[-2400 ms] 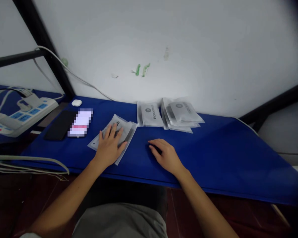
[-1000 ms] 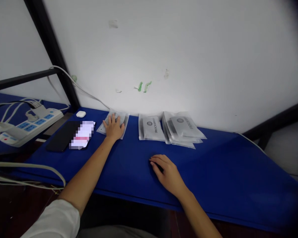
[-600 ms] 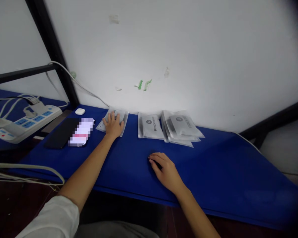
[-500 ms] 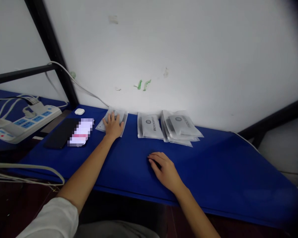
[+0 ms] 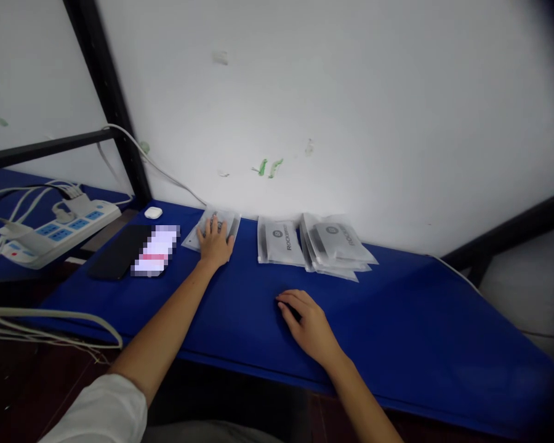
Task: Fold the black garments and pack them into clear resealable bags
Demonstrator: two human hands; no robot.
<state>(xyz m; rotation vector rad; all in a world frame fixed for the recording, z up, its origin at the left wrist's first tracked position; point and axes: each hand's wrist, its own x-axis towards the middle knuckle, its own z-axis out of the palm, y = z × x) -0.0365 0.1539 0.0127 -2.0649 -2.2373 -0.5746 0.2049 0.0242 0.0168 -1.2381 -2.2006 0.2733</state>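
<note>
My left hand lies with its fingers spread on a frosted plastic pouch near the wall. My right hand rests on the blue table, its fingers bent and close together; thumb and forefinger have a small gap between them, and nothing shows in it. Beyond that hand is a frosted pouch with a dark round logo and lettering. Right beside it lies an overlapping pile of similar pouches, fanned out at the lower right.
Left of my left hand are a phone with a lit, pixelated screen, a black flat object and a small white case. A power strip with plugs and cables sits farther left. A black metal frame stands behind.
The whole view has shifted slightly, so everything appears a little lower. My left hand still lies on the pouch, and my right hand stays in place on the table.
</note>
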